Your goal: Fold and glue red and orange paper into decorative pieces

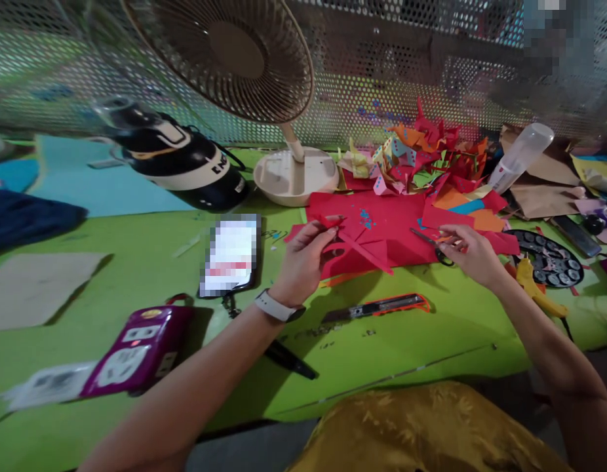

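Note:
My left hand (pixel 308 255), with a light watch strap at the wrist, pinches a piece of red paper (pixel 365 252) that hangs as a narrow strip to the right. In my right hand (pixel 473 252) is a small pair of scissors (pixel 429 241), its blades pointing left, apart from the strip. Beneath both hands lie red sheets (pixel 382 213) with small blue bits scattered on them. A utility knife (pixel 389 305) with an orange edge rests on the green table (pixel 382 351) in front of them.
Behind the sheets is a heap of coloured paper scraps (pixel 421 154). A fan (pixel 296 174), a dark flask (pixel 185 164), a phone (pixel 232 252) and a purple power strip (pixel 136 347) stand or lie leftward. At right are a yellow glue gun (pixel 537 288), a black round palette (pixel 554 259) and a clear bottle (pixel 522 157).

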A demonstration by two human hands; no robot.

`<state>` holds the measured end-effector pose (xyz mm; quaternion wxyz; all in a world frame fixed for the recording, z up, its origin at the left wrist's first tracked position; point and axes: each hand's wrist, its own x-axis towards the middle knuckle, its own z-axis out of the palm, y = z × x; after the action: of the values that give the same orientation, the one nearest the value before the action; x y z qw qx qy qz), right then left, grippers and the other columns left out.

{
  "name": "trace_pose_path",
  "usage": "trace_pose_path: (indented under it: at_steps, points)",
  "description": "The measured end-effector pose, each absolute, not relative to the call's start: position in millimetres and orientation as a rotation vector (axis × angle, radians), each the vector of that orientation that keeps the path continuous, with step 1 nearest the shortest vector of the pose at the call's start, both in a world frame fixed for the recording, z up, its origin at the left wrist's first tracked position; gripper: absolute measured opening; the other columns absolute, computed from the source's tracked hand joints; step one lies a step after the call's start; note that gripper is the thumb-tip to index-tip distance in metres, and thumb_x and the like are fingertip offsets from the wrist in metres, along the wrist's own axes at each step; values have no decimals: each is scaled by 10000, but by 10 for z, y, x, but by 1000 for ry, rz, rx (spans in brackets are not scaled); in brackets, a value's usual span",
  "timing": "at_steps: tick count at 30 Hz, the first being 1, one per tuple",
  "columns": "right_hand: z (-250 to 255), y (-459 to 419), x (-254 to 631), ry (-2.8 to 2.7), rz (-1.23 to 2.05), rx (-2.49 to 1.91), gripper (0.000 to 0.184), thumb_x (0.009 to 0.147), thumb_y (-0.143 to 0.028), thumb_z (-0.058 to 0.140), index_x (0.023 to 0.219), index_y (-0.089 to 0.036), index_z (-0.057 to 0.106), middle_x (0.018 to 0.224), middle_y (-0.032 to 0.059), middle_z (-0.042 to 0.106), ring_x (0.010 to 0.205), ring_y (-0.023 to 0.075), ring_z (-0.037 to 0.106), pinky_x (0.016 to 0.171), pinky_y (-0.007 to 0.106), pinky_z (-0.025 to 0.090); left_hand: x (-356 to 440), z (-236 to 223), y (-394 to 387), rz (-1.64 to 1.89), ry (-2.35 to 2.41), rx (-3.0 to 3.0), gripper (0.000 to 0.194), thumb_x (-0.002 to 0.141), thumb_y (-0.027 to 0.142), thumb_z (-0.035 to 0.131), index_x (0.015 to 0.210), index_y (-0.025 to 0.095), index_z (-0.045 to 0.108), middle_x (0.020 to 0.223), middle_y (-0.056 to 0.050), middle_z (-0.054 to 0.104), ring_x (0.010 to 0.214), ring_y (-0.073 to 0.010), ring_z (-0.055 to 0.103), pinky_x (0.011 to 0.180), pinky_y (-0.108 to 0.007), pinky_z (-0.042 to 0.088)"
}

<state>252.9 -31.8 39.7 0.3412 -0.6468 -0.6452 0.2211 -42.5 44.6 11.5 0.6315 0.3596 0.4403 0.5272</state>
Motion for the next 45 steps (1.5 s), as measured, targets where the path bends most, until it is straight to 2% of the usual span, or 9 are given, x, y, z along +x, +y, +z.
trace_pose_path:
  at_steps: [6, 11, 14, 17, 22, 29, 35, 41, 45]
  points:
    - [368, -401, 2667, -2013, 320, -1989, 190, 888, -324, 567, 964, -216, 703, 853, 62, 713, 768, 214, 667, 699, 328, 482, -424, 63, 445, 1075, 1046, 948, 303, 713, 315, 785, 993, 207, 741, 1086, -63, 740, 1035, -206, 661, 746, -263, 560]
    - [350, -374, 2653, -1965, 385, -1936, 265, 876, -276, 549, 1101, -231, 681, 705, 14, 669, 639, 189, 625, 628, 310, 458, -413, 28, 470, 1027, 1059, 1027, 240, 730, 302, 760, 949, 206, 744, 1008, -62, 753, 1018, -215, 676, 782, -282, 558]
    - [331, -328, 2580, -2019, 480, -1777, 383, 862, -295, 583, 1239, -252, 637, 891, 57, 717, 819, 238, 669, 757, 388, 512, -381, 16, 453, 963, 1039, 983, 237, 716, 282, 771, 940, 210, 748, 963, -58, 755, 909, -202, 695, 733, -287, 566]
    - [300, -295, 2441, -2092, 559, -1570, 427, 848, -334, 643, 1269, -264, 630, 1151, 104, 698, 1049, 278, 648, 912, 461, 493, -347, 11, 406, 901, 1019, 980, 261, 684, 280, 802, 925, 194, 749, 898, -41, 750, 808, -164, 682, 710, -263, 557]
    - [252, -306, 2153, -2062, 951, -1451, 298, 894, -467, 610, 1003, -208, 708, 842, 70, 733, 728, 196, 671, 659, 319, 489, -302, 30, 318, 861, 973, 987, 327, 716, 344, 793, 1001, 194, 738, 919, -40, 738, 804, -160, 668, 726, -286, 570]
    - [230, -318, 1959, -1582, 1555, -1472, 361, 819, -545, 640, 741, -202, 563, 565, -30, 587, 519, 116, 568, 519, 243, 436, -274, 15, 278, 887, 947, 1074, 279, 770, 278, 764, 1028, 185, 717, 928, -40, 728, 832, -125, 663, 740, -228, 546]
    - [242, -285, 1947, -1383, 1637, -1463, 368, 757, -515, 716, 691, -201, 535, 506, -61, 535, 459, 84, 513, 478, 217, 409, -332, -8, 318, 958, 950, 1023, 196, 720, 257, 814, 831, 170, 677, 789, -2, 704, 748, -114, 670, 708, -223, 560]
    - [217, -271, 1926, -1316, 1625, -1460, 388, 733, -531, 736, 669, -202, 541, 483, -64, 545, 437, 72, 496, 459, 208, 396, -367, -54, 303, 880, 893, 878, 352, 709, 313, 833, 995, 193, 667, 968, -34, 753, 870, -164, 717, 767, -296, 604]
    - [202, -274, 1885, -1296, 1648, -1467, 371, 729, -511, 747, 676, -200, 552, 496, -58, 569, 456, 76, 523, 473, 208, 427, -355, -69, 275, 818, 925, 910, 315, 699, 355, 837, 919, 174, 702, 885, -36, 753, 785, -158, 710, 704, -284, 607]
